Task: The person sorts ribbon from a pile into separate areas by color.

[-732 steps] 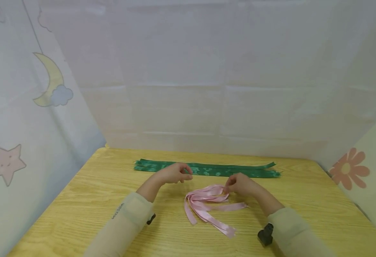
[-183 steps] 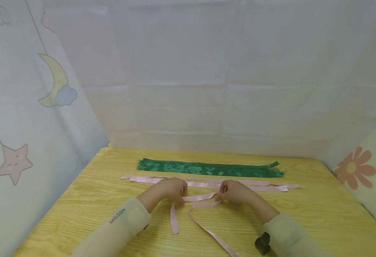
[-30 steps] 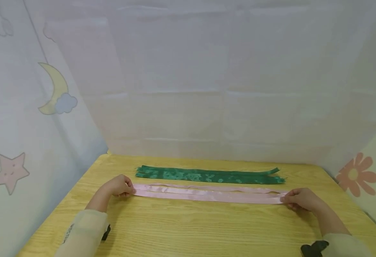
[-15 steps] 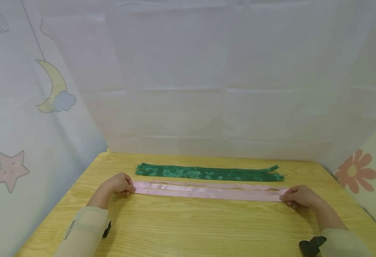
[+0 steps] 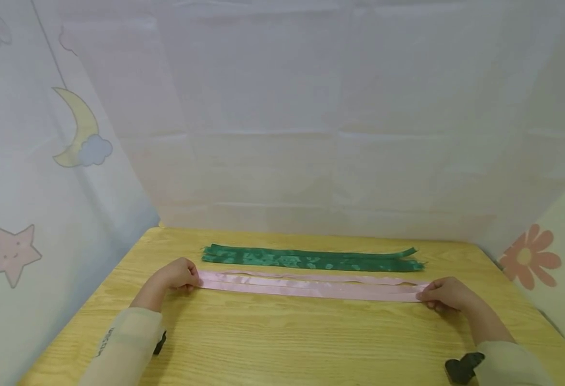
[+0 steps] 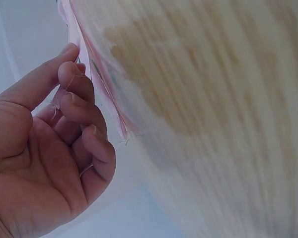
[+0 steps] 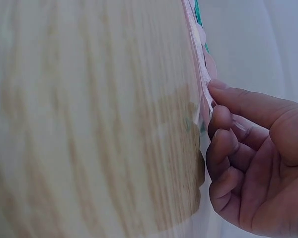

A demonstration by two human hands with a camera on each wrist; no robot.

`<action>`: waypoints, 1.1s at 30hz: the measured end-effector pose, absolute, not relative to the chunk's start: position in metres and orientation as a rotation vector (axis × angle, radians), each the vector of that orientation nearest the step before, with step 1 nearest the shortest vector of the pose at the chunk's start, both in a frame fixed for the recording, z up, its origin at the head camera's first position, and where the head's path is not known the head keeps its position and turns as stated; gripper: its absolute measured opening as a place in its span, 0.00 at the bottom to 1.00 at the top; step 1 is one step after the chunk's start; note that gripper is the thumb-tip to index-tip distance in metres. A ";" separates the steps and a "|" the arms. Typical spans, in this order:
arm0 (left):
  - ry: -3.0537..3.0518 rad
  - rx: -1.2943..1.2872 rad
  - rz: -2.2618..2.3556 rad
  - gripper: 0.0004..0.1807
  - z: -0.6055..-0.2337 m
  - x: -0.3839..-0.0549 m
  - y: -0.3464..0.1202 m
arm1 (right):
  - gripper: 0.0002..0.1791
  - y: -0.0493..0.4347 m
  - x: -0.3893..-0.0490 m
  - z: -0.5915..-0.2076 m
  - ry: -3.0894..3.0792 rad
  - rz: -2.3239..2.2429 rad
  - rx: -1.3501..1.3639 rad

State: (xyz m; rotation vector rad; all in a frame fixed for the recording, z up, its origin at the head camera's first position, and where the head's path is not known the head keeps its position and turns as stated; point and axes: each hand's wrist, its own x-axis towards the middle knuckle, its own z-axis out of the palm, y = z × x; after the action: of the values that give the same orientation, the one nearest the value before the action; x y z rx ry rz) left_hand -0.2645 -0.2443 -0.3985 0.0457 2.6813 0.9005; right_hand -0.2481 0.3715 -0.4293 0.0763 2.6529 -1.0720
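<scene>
A pink satin ribbon [image 5: 311, 291] is stretched straight from left to right, along the near side of other pink ribbons [image 5: 282, 276]. At its left end my left hand [image 5: 178, 273] pinches it between thumb and forefinger. My right hand [image 5: 448, 293] pinches the right end the same way. In the left wrist view, loose threads hang by the fingers of the left hand [image 6: 49, 139], and other ribbon ends lie beside them. The right wrist view has the ribbon's edge [image 7: 203, 74] under the thumb of the right hand [image 7: 263, 148].
Behind the pink ribbons lies a row of green ribbons [image 5: 311, 260] with frayed ends, one tip curling away at the right. All rest on a yellow wood-grain table [image 5: 292, 343]. A pale sheet [image 5: 273, 177] hangs past the far edge, with printed sheets at both sides.
The bunched pink ribbons from the earliest frame now lie in straight strips. The loose ribbon handled mid-table six seconds ago is pulled straight, hands far apart. Over the last second the hands barely move.
</scene>
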 end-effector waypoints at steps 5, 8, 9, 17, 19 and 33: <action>2.676 0.032 0.904 0.10 -0.399 -0.264 -0.243 | 0.13 0.372 -0.247 -0.430 2.650 -1.085 0.056; 2.673 0.028 0.900 0.11 -0.399 -0.264 -0.243 | 0.13 0.371 -0.247 -0.429 2.649 -1.090 0.064; 2.674 0.027 0.895 0.11 -0.399 -0.265 -0.243 | 0.13 0.371 -0.246 -0.429 2.648 -1.091 0.067; 2.676 -0.002 0.876 0.10 -0.400 -0.268 -0.245 | 0.13 0.368 -0.248 -0.427 2.637 -1.099 0.130; 2.679 -0.010 0.874 0.10 -0.401 -0.268 -0.246 | 0.13 0.368 -0.249 -0.427 2.643 -1.091 0.129; 2.681 -0.012 0.914 0.10 -0.400 -0.265 -0.247 | 0.15 0.378 -0.246 -0.428 2.636 -1.088 0.124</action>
State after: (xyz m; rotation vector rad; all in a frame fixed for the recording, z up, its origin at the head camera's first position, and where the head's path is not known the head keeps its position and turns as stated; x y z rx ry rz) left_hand -0.2648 -0.2468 -0.3999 -0.0122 2.6815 0.9140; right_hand -0.2461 0.3779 -0.4283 0.1242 2.6359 -1.0880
